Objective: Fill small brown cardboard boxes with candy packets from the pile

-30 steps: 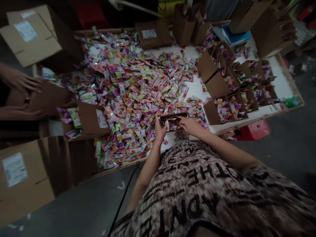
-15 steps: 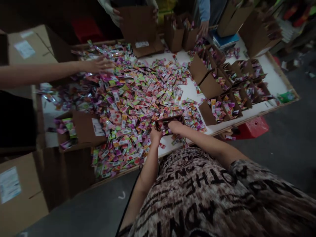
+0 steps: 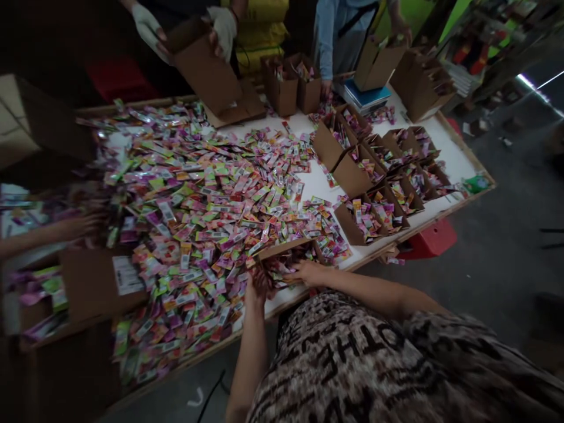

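Note:
A small open cardboard box sits at the near table edge in front of me, with colourful candy sachets inside. My left hand is at its left end, fingers curled against the box side; their tips are dim and partly hidden. Over the box's near side lies my right hand, fingers stretched out across the sachets at the opening. A broad pile of loose sachets spreads over the white table to the left of and beyond the box.
Rows of filled cardboard boxes stand on the right. A larger box is at the left, near a co-worker's arm. Across the table, a person's gloved hands hold a tilted box. A red stool is below the edge.
My right hand has come out of the box's inside to its near side, fingers extended. The co-worker's arm at left has moved nearer. Across the table, the gloved hands have tilted their box. My view has shifted.

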Demonstrator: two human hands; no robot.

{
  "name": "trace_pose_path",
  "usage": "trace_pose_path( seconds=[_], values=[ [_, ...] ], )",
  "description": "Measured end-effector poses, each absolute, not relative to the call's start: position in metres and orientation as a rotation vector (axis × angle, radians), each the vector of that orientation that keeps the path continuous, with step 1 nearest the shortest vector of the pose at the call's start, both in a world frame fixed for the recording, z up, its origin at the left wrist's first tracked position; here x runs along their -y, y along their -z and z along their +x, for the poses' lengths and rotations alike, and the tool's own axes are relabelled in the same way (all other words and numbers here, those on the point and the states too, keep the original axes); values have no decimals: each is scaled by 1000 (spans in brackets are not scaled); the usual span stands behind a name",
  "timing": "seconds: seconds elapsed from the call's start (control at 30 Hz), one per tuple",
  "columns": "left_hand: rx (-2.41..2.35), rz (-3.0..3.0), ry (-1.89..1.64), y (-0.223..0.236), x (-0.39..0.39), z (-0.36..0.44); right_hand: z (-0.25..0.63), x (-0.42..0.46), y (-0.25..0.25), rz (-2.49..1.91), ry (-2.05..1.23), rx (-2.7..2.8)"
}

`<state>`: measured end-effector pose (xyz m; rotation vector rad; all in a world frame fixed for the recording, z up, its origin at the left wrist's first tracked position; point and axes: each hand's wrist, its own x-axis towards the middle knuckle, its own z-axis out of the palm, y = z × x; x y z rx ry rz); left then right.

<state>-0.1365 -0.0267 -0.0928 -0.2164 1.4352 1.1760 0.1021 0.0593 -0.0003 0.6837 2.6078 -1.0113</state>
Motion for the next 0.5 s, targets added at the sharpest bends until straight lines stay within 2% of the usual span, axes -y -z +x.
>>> trace_pose_path(
  seconds=[0.17,0.33,0.4,0.5],
  values=[
    [-1220,-371,-1254,89,-17,-87,162,-81,-1,653,1248,-2715],
    [-1009,-227,-1489,49,-148,-57,171,-163,-28,1205,1337,-2821],
    [-1118,-10,-1491,40,-215,-30,174,-218,-41,1440,1282,-2754],
    [-1499,488,-1193,47,-276,34,186,-310,-44,1714,1115,-2508]
  ],
)
